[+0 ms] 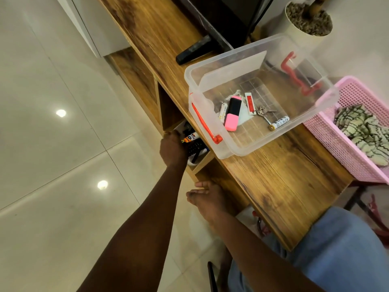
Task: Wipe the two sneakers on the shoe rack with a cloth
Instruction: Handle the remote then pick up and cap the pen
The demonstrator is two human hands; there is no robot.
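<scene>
Taking the wooden console (273, 186) as reference: nearest the camera, below its near end, blue fabric (336, 249) covers the person's lap, cut off by the frame's lower edge. The right hand (208, 199) lies against the console's front edge, fingers loosely extended and holding nothing visible; the fingertips are blurred. The left hand (171, 148), farther along the same front edge, reaches into an open drawer (200, 163) below the top; its fingers are hidden inside, so how far it is closed and whether it holds anything cannot be told. The drawer's contents are partly masked by the hand: a labelled tube (189, 137) and dark items that cannot be identified. On the console top above the drawer stands a clear plastic bin (261, 95) with red latches, holding a pink highlighter (231, 113), batteries and keys (264, 111). At the console's right end a pink mesh basket (341, 140), cut off by the frame, holds a crumpled patterned cloth (362, 129). Beyond the bin lie a black remote (192, 50) and a dark screen base. The sneakers and shoe rack are outside the view.
</scene>
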